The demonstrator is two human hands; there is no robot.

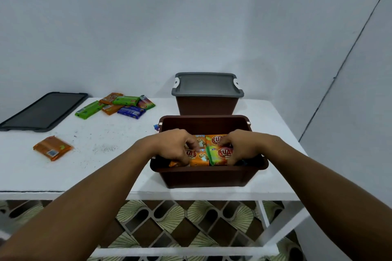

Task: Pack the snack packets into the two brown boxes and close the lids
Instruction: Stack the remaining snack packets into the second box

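An open brown box [209,176] stands at the table's front, holding several orange and green snack packets [200,159]. Both my hands are inside it. My left hand [177,146] has its fingers curled down on the orange packets at the left. My right hand [239,146] grips a green-edged packet [217,155] at the right. Behind it stands a second brown box [206,106] with its grey lid [206,85] on. A pile of green, orange and blue packets [118,105] lies at the back left. One orange packet [53,148] lies alone at the left.
A dark grey lid [42,111] lies flat at the table's far left corner. The white table [101,154] ends close in front of the open box, with a patterned floor below. A white wall rises behind.
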